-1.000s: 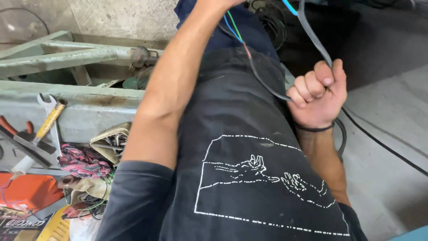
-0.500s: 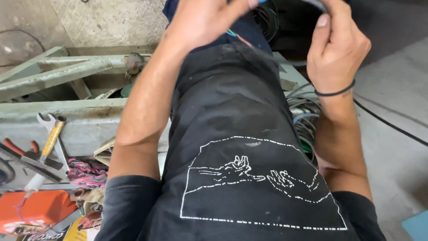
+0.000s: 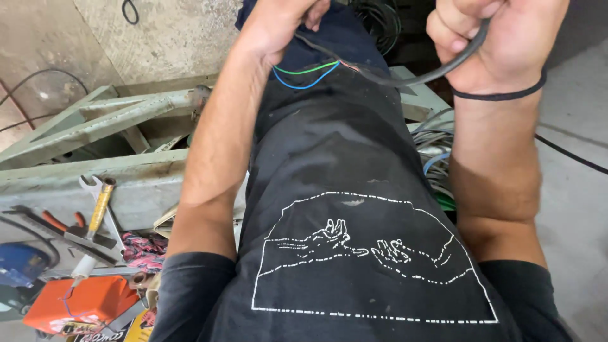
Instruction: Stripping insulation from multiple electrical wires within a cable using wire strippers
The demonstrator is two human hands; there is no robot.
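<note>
A worn pale-green metal table (image 3: pixel 57 183) is seen at the left, with a wrench (image 3: pixel 95 190), a hammer (image 3: pixel 95 221), orange-handled pliers (image 3: pixel 60 221) and patterned gloves (image 3: pixel 144 248) laid on it. An orange box (image 3: pixel 73 303) is set at its near edge.

Right hand (image 3: pixel 494 38) is gripping black cable (image 3: pixel 437 71); left hand (image 3: pixel 278 22) is pinching its green and blue wires (image 3: pixel 304 73). Wrench (image 3: pixel 95 190) and pliers (image 3: pixel 60 221) are lying below-left of left hand.

An orange box (image 3: pixel 69 304) lies at lower left, with a yellow-and-black printed package (image 3: pixel 136 326) just beside it.
</note>
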